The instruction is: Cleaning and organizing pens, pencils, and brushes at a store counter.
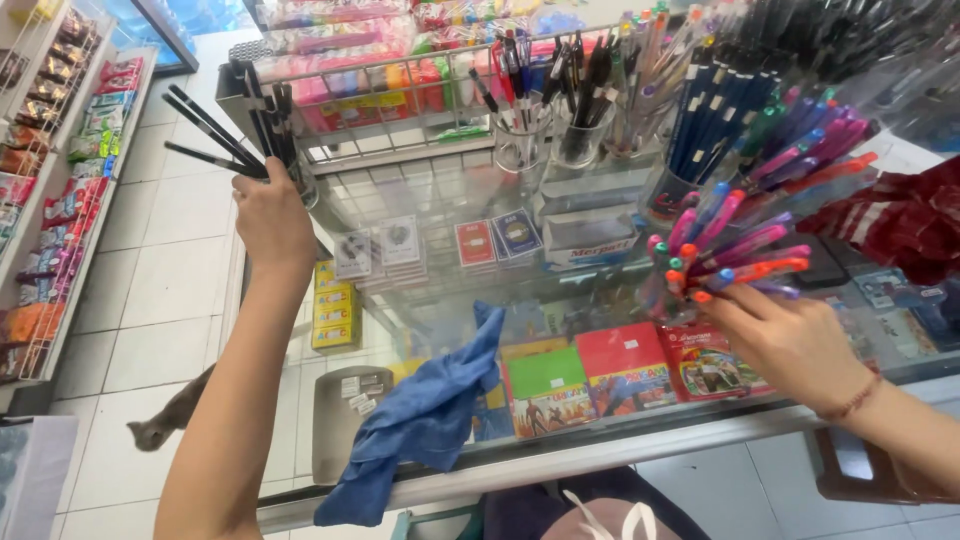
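Note:
My left hand reaches to the far left corner of the glass counter and grips a clear cup of black pens, its pens fanning up and left. My right hand is at the right side of the counter, fingers wrapped around a clear cup of colourful pens with pink, purple, blue and orange caps. A blue cloth lies crumpled on the glass between my arms and hangs over the front edge.
More pen cups and a wire rack of coloured packets stand at the counter's back. Card packs and books show under the glass. A snack shelf lines the left wall. A grey cat walks on the tiled floor.

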